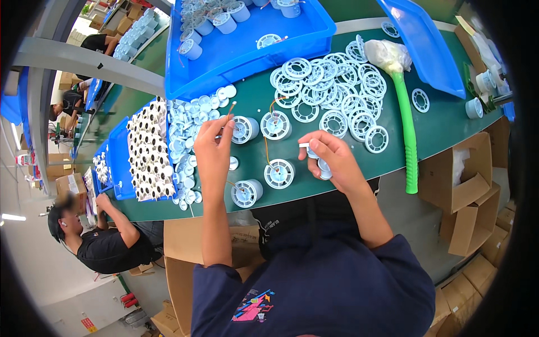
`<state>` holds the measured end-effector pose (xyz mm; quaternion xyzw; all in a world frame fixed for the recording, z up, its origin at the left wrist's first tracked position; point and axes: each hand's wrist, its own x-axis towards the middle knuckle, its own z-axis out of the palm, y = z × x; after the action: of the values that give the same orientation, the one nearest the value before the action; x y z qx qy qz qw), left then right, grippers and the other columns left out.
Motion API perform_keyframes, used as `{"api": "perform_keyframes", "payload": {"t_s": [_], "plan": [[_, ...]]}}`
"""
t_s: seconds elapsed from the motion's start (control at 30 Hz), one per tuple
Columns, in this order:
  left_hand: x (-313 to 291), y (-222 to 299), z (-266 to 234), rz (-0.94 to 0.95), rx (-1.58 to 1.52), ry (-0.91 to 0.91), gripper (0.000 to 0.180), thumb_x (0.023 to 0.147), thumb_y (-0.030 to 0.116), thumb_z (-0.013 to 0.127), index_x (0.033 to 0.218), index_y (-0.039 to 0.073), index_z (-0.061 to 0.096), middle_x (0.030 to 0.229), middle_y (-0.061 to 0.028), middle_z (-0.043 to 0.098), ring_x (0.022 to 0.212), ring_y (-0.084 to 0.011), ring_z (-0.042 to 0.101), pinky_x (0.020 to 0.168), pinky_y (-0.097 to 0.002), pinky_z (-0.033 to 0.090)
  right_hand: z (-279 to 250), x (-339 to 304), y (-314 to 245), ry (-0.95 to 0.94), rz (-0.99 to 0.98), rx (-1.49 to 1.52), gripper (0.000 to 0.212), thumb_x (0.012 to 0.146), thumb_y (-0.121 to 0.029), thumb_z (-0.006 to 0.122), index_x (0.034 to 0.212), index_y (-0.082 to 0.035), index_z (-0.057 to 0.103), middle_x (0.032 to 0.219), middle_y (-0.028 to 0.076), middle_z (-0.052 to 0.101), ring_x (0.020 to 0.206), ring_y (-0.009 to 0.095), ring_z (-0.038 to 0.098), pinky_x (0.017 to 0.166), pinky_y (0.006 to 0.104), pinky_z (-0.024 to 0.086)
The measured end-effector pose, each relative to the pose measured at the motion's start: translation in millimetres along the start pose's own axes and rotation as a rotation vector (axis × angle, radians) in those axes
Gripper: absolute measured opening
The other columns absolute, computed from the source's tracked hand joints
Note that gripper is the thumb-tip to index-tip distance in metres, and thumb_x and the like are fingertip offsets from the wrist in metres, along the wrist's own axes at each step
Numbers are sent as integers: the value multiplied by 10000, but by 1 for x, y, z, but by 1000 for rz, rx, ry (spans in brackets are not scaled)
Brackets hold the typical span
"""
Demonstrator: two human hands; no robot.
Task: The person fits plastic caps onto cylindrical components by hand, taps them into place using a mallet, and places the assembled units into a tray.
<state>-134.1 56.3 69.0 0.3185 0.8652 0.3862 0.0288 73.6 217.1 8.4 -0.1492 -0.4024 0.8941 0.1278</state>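
My left hand [213,151] pinches a thin brown wire [231,108] that ends in a small white plug. That wire rises beside a light-blue cylindrical housing [245,130] just right of my fingers. My right hand [332,160] is curled around small light-blue round caps [324,169], one edge-on between thumb and finger. Between my hands stand more such housings, one at the back [275,125], one nearer [279,173] and one at front left [247,193]. Orange-brown wires come out of their spoked tops.
Loose caps [193,121] lie left, by a blue tray of white parts with dark centres [149,154]. Slotted rings [334,84] pile up behind, beside a green-handled mallet [405,129] with a wrapped head. A blue bin [247,66] holds housings. A co-worker [106,241] sits left.
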Motion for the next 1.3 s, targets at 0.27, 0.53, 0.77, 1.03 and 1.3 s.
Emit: {"api": "perform_keyframes", "payload": {"t_s": [0.27,0.53,0.77,1.03,1.3], "plan": [[-1,-19,0,-118,-282,25,198,1005,116,679,1124,-22,755,957,-74,743,794,-122,670,736,-258,527,0,0,0,-19,17,-18,285,1070,-282,602,1181,-28,662,971,83,671,613,89,554,533,223,428],[27,-37,-17,-350,-438,-219,238,997,144,669,1117,-51,733,909,-56,730,752,-99,663,685,-251,560,0,1,0,-26,-8,-21,270,1072,-253,594,1195,-19,651,979,94,669,613,90,555,525,219,432],[8,-4,-18,28,285,203,349,923,109,744,1233,-29,661,1209,-162,642,999,-253,673,817,-364,543,1,2,2,-12,-27,4,232,1073,-232,589,1166,-23,625,969,100,682,604,92,547,534,225,430],[35,42,23,371,117,-332,287,899,248,789,1074,22,759,1092,-151,723,1101,-350,634,956,-429,478,0,0,2,-14,-62,22,263,1084,-284,579,1109,-42,677,939,94,692,561,81,524,511,215,412],[34,33,29,150,-119,-350,156,942,101,719,1042,-17,730,965,-111,766,879,-203,733,793,-319,555,-3,0,1,-12,-65,58,270,1083,-292,582,1112,-41,676,942,93,694,560,75,523,501,215,409]]}}
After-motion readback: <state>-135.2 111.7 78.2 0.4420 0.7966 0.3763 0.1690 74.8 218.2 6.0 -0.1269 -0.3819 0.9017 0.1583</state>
